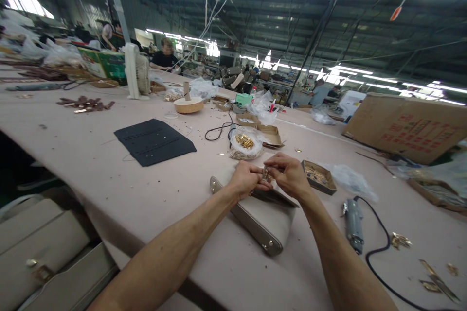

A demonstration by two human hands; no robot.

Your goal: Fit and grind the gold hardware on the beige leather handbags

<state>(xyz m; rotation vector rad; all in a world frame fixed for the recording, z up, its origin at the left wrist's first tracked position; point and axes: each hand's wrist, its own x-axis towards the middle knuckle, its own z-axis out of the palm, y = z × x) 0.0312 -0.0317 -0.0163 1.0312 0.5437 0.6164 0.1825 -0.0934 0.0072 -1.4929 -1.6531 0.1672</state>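
A beige handbag [260, 218] lies on its side on the table in front of me, with small metal studs at its end. Over it, my left hand [250, 178] and my right hand [288, 173] meet at a small shiny metal fitting [265, 173]. The fingertips of both hands are closed around this fitting, which they partly cover; its exact kind is too small to make out. The bag's dark-edged flap [279, 197] shows just below my right hand.
Ahead are a plastic bag of gold-coloured metal pieces [244, 141] and a black sheet [155, 142]. To the right lie a box of small parts [319, 177], a corded grey power screwdriver [353, 226] and scissors [440, 279]. More beige bags [47, 248] stand at lower left.
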